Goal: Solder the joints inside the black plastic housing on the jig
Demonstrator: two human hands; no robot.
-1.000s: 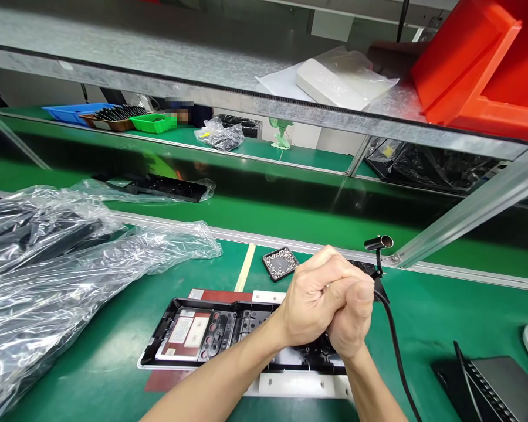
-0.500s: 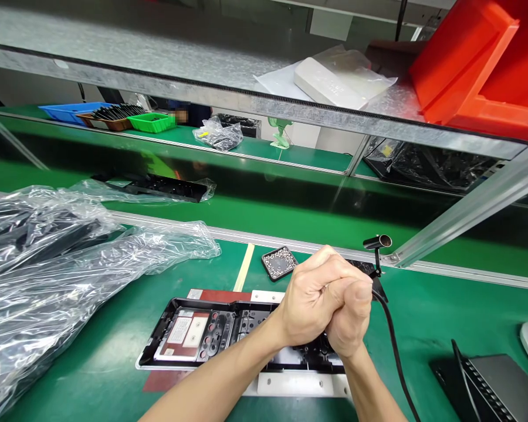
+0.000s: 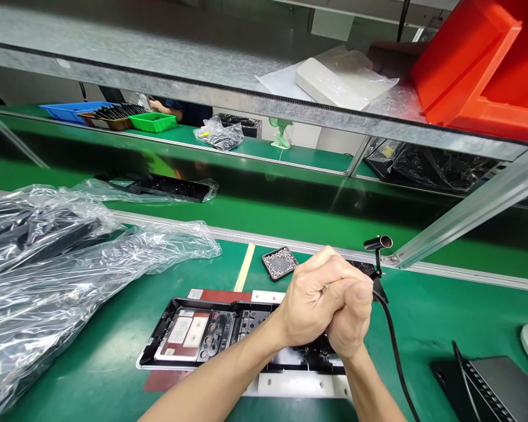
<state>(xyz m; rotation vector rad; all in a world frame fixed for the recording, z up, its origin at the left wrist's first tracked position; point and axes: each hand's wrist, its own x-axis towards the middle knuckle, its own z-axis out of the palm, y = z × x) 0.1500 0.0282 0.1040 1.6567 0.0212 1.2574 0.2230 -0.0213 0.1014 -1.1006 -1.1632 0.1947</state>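
Note:
Both my hands are wrapped together around a black corded tool [image 3: 378, 275] above the right part of a black plastic panel [image 3: 202, 334]. My left hand [image 3: 312, 299] covers my right hand [image 3: 352, 322], and both are closed on the tool's grip. The tool's cable [image 3: 396, 357] runs down to the right from my fists. The tool's tip is hidden under my hands. The panel lies in a metal fixture [image 3: 299, 384] on the green mat. A small black tray of screws [image 3: 280, 262] sits just behind my hands.
Crumpled clear plastic bags [image 3: 61, 264] over dark parts fill the left. A dark device [image 3: 497, 390] lies at the lower right. A metal shelf [image 3: 202, 64] overhead carries a red bin [image 3: 479, 64]. Another person's hand [image 3: 156, 105] shows by coloured trays [image 3: 152, 121] across the line.
My hands and the tool have stayed almost still. A person's hand has come into view behind the green tray at the far bench.

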